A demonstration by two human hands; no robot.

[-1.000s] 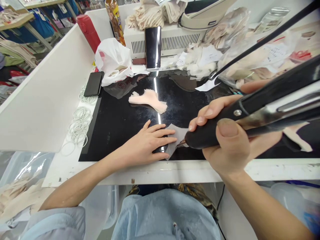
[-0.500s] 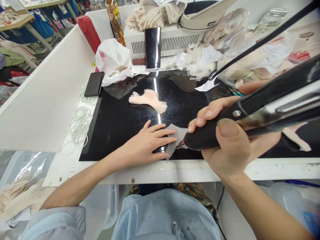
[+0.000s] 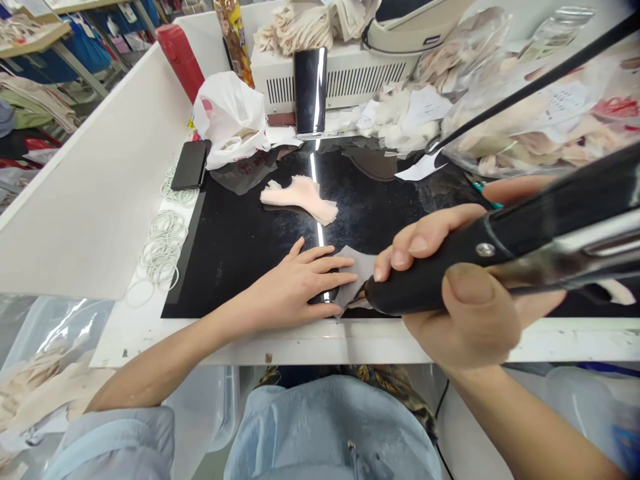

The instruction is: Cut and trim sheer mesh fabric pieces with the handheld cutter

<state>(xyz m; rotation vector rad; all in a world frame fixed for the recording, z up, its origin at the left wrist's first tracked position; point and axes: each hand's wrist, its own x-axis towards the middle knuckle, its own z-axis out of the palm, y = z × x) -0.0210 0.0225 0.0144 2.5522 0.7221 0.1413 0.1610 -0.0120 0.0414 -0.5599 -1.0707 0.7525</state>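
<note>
My left hand (image 3: pixel 295 283) lies flat with fingers stretched out on a small grey fabric piece (image 3: pixel 356 270) near the front edge of the black glossy work surface (image 3: pixel 240 240). My right hand (image 3: pixel 460 297) is wrapped round the black handle of a long hand tool (image 3: pixel 500 250), whose tip touches the grey piece just right of my left fingertips. A pink fabric piece (image 3: pixel 300 197) lies farther back on the black surface, apart from both hands.
White rubber bands (image 3: pixel 163 243) and a black phone (image 3: pixel 190 165) lie at the left. A white plastic bag (image 3: pixel 230 120), a red bottle (image 3: pixel 175 57), an upright phone (image 3: pixel 309 90), a white machine (image 3: pixel 350 77) and bagged fabric (image 3: pixel 525 120) crowd the back. A white wall (image 3: pixel 85 180) borders the left.
The tool and my right hand have shifted slightly down and left along the grey piece. My left hand stays flat on it.
</note>
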